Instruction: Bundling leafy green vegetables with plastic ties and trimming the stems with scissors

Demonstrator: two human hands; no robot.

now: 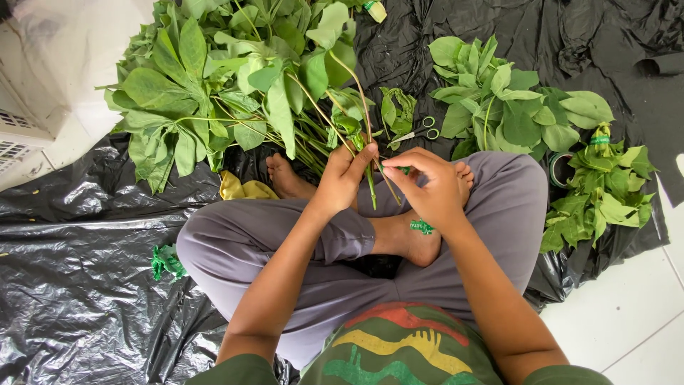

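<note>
Stems of thin green leafy stalks [365, 153] sit over the lap, gripped by the left hand [342, 178]; the right hand [427, 187] pinches green tape [404, 170] around them. Binding looks underway; next calls for tight wrapping. Small metal scissors [420, 131] lie beyond.

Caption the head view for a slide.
Both hands, left and right, grip leafy green stems above black plastic sheeting.

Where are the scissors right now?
The scissors lie on the black plastic sheet just beyond the right hand, between the two leaf piles.
</note>
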